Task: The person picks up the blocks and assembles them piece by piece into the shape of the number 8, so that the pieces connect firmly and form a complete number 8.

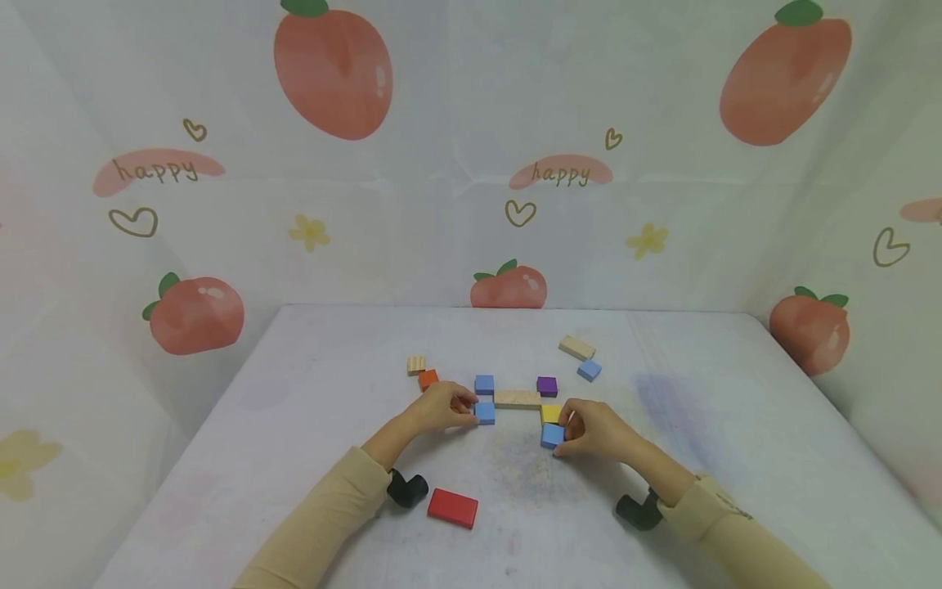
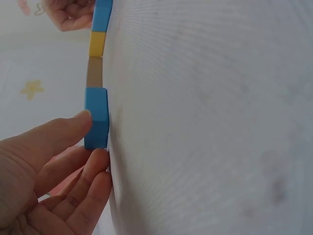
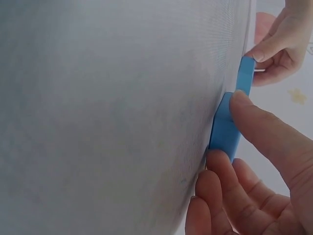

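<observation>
On the white table my left hand (image 1: 444, 406) pinches a blue block (image 1: 485, 414), thumb on its near side and fingertips at its left end. This block stands at the left end of a light wooden plank (image 1: 518, 400). Just behind it sits another blue block (image 1: 484, 384). My right hand (image 1: 598, 431) grips a third blue block (image 1: 552, 436) between thumb and fingers, right in front of a yellow block (image 1: 551, 413). That yellow piece is by the plank's right end, with a purple block (image 1: 547, 386) farther back.
A red rectangular block (image 1: 452, 508) lies near the front, by my left wrist. Behind my left hand are an orange block (image 1: 428, 379) and a striped wooden block (image 1: 416, 366). At the back right lie a wooden plank (image 1: 577, 348) and a blue block (image 1: 589, 370).
</observation>
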